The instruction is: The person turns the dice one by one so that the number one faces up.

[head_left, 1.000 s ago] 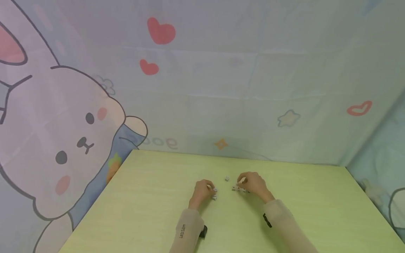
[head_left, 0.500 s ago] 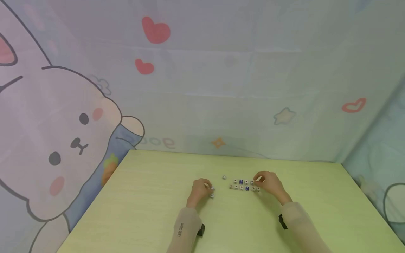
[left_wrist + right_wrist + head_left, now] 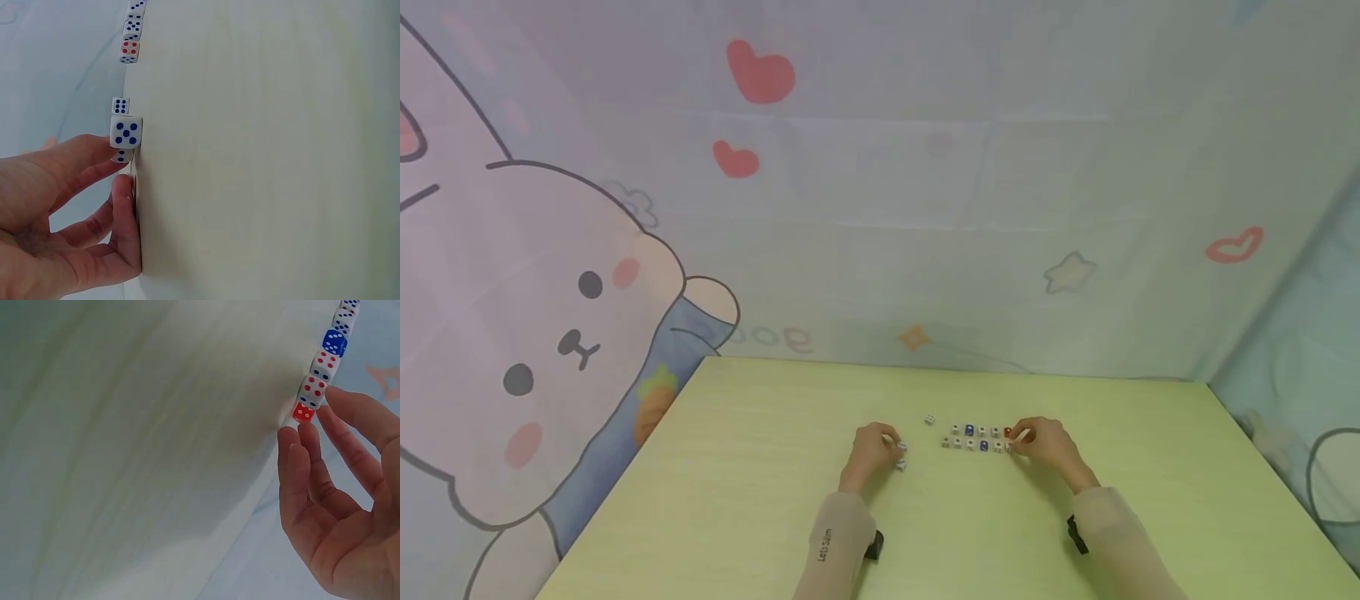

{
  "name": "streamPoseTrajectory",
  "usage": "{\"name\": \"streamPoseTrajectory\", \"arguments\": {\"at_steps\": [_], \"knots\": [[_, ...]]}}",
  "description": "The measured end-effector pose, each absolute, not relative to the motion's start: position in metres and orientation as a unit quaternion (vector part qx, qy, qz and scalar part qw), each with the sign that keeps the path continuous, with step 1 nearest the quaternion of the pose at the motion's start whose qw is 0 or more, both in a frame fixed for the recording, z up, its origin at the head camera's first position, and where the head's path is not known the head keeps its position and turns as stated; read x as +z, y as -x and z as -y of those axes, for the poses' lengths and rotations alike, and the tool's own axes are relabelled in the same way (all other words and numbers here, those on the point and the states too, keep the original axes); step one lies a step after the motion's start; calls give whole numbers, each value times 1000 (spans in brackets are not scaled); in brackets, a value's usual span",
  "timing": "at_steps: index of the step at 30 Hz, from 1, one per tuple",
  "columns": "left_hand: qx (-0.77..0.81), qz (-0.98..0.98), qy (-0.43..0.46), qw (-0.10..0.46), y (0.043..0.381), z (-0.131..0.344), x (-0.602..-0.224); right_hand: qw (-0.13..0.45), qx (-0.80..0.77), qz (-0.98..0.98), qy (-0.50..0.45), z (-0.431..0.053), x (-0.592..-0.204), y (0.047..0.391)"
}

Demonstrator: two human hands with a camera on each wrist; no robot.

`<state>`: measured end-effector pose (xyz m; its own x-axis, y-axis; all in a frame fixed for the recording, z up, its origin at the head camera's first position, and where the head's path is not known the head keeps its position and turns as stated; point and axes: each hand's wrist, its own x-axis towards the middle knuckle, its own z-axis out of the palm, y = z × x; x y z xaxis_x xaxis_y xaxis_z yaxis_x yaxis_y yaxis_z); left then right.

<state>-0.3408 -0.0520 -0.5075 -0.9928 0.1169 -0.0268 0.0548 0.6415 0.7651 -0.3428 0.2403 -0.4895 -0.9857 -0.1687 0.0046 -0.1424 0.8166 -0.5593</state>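
Note:
My left hand [image 3: 874,450] stays low over the table left of the middle, thumb and a finger pinching a white die [image 3: 121,156]. Nearer the left wrist camera sits a larger-looking white die [image 3: 125,132] with blue pips, partly overlapping the thumb. At the right end of two short rows of dice, my right hand [image 3: 1048,443] touches the end white die [image 3: 312,392] with its fingertips. Just past that die, a red die [image 3: 304,412] shows close to the fingers. The rows are mostly white dice, with a blue die [image 3: 983,446] in the near row and another blue die [image 3: 969,430] in the far one.
A single white die [image 3: 930,420] lies apart, left of the far row. The pale yellow-green table [image 3: 760,483] ends at the back against a printed cloth [image 3: 880,250] with a cartoon rabbit [image 3: 572,333].
My right hand has moved rightward along the dice, uncovering both rows, then slightly nearer to their right end. The red die now shows at the far row's end. My left hand holds its place.

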Motion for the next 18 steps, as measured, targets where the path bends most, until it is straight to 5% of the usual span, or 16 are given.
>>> {"name": "streamPoseTrajectory", "arguments": {"at_steps": [18], "knots": [[423, -904, -47, 38, 341, 52, -507, 24, -271, -959, 76, -239, -495, 345]]}}
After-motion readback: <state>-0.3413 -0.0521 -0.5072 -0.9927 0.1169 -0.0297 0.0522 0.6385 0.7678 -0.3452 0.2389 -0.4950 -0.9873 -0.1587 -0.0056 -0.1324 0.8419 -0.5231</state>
